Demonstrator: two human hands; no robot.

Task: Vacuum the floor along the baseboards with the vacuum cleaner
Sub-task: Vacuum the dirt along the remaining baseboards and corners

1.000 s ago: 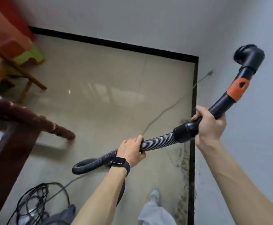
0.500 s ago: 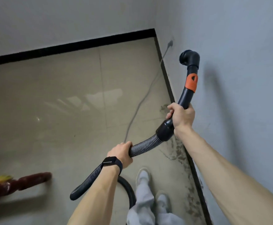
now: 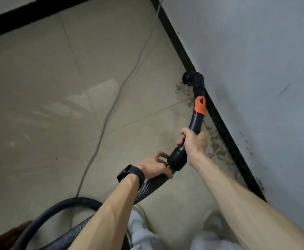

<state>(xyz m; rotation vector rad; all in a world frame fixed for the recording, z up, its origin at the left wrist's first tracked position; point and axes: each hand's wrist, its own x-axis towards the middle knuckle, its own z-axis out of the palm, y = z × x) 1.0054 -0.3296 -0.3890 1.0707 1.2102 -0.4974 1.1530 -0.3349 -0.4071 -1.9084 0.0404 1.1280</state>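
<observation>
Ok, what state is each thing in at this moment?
Black curved vacuum wand with orange collar: angled down, open end at the floor beside the black baseboard.
Ribbed grey hose: bent, looping back under the arms.
Right hand: grips the wand.
Left hand: grips the hose just below the wand.
Grey dirt patches: spread on the floor along the baseboard.
Thin grey cord: lying slack across the floor.

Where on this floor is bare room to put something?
Bare beige tile lies left of the thin grey cable, up to the far black baseboard. Crowded: the dirt-strewn strip by the right baseboard under the black vacuum wand, and the black ribbed hose near the feet.
</observation>
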